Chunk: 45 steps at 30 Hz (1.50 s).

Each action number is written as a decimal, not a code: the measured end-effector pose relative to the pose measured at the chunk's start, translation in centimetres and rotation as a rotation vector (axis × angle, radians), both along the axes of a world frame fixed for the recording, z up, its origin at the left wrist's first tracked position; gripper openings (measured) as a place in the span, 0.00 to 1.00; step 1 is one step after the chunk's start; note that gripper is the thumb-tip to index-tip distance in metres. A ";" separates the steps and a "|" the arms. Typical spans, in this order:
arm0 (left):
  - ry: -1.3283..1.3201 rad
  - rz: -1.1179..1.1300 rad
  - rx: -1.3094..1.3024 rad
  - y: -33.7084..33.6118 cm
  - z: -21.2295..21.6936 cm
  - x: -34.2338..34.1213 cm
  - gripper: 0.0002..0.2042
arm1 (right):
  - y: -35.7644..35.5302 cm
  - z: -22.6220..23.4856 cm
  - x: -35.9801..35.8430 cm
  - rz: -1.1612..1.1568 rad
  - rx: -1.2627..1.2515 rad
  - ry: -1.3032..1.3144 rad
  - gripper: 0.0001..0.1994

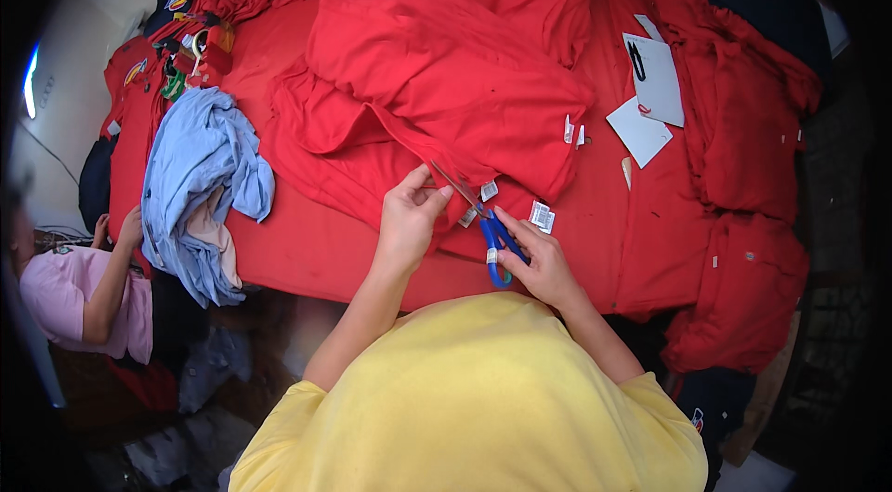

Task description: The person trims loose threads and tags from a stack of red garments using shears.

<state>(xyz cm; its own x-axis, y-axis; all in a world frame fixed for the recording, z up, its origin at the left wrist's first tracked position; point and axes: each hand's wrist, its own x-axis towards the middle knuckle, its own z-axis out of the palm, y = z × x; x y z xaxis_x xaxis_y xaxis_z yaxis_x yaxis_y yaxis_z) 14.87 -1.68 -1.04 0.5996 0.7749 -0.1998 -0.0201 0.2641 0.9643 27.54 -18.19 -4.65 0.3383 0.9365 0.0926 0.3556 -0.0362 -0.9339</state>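
Observation:
My right hand (544, 262) is closed round the blue handles of a pair of scissors (492, 250). Their blades point up and to the left, with the tips beside my left fingertips. My left hand (407, 221) is pinched at the near edge of a red garment (446, 55), which lies loosely folded on the red-covered table. What exactly sits between its thumb and finger is too small to see clearly. Small white labels lie around the blades, and a white printed tag (542, 217) rests just beyond my right hand.
A crumpled light blue garment (204, 185) hangs over the table's left edge, near a person in a pink shirt (88, 301). Red folded garments (743, 111) are piled at the right. White cards (655, 74) with a black clip-like tool lie beside them. Tape and small items (200, 55) sit far left.

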 end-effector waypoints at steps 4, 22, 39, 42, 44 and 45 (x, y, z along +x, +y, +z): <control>-0.011 -0.015 0.006 -0.2 0.1 0.1 0.19 | 0.4 0.1 0.2 0.011 -0.020 0.160 0.26; -0.072 -0.111 -0.055 0.2 -0.4 -0.4 0.22 | 1.0 0.1 1.3 0.021 -0.108 0.256 0.27; -0.006 0.093 0.111 2.0 -1.3 -0.7 0.15 | 3.2 -0.9 2.2 0.109 0.012 0.158 0.25; 0.006 0.118 0.171 2.5 -1.3 -1.2 0.11 | 3.3 0.4 2.1 0.146 -0.015 0.124 0.25; -0.065 0.125 0.101 1.6 0.5 -0.4 0.12 | 3.9 0.8 2.1 0.164 0.061 -0.007 0.25; -0.070 0.119 0.094 1.4 0.8 -0.4 0.12 | 4.2 0.8 2.2 0.165 0.090 -0.029 0.25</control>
